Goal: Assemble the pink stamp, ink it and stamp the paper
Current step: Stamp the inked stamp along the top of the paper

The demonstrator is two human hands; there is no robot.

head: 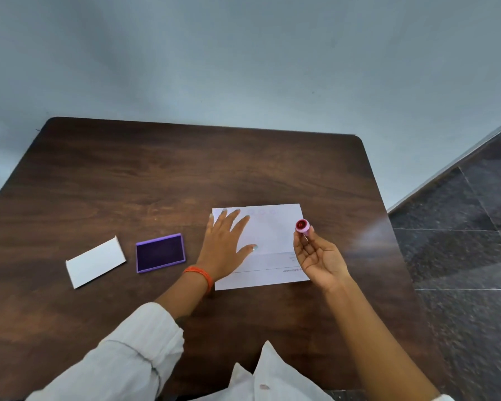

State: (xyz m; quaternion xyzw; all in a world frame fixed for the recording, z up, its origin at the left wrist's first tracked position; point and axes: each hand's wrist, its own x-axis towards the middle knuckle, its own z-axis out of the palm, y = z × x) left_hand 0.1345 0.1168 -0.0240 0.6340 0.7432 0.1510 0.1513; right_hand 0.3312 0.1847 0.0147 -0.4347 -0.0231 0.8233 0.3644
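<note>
A small pink stamp (302, 226) with a red round face turned up toward me is pinched in the fingertips of my right hand (320, 257), lifted just above the right edge of the white paper (275, 235). My left hand (226, 244) lies flat with fingers spread on the left half of the paper, pressing it down on the table. Faint round marks show along the paper's far edge. The open purple ink pad (160, 252) lies to the left of the paper, apart from both hands.
A white lid or card (95, 262) lies left of the ink pad. Everything rests on a dark wooden table (185, 175) against a pale wall. Dark tiled floor (460, 241) drops off past the table's right edge.
</note>
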